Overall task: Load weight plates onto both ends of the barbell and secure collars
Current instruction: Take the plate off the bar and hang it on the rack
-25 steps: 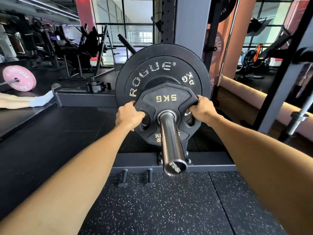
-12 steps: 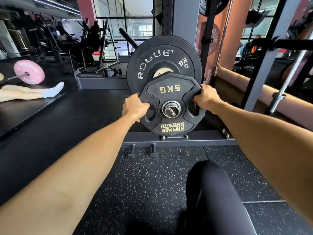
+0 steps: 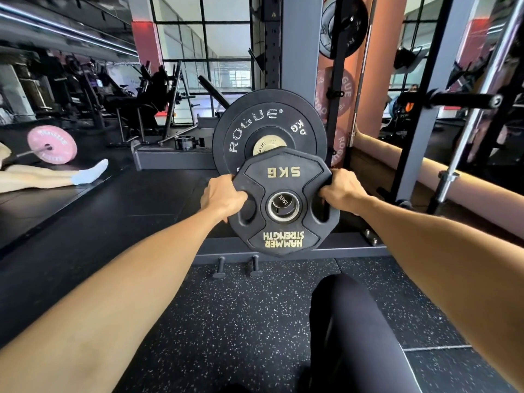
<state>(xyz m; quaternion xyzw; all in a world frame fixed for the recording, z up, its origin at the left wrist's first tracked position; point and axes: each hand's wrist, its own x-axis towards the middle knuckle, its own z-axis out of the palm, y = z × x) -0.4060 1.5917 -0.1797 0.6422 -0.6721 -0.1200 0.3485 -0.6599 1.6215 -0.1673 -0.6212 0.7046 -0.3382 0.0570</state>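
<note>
A black 5 kg Hammer Strength plate (image 3: 283,239) is upright in front of me, its lettering upside down. My left hand (image 3: 222,198) grips its left grip slot and my right hand (image 3: 341,191) grips its right one. Through the plate's steel-ringed centre hole I see the round end of the barbell sleeve (image 3: 282,203), slightly off centre. Behind it a larger black Rogue plate (image 3: 255,123) sits on the same bar, its lower part hidden by the small plate. No collar is in view.
A grey rack upright (image 3: 297,52) rises behind, with stored plates (image 3: 343,24) on it. The rack's base beam carries two short pegs (image 3: 221,268). My dark-clad knee (image 3: 348,321) is below. Another person's legs (image 3: 56,177) and a pink plate (image 3: 52,144) lie left; a second bar (image 3: 465,143) slants right.
The 5 kg plate has come back along the sleeve, from against the Rogue plate to the sleeve's end. The long chrome sleeve no longer sticks out towards me. My knee has come into view.
</note>
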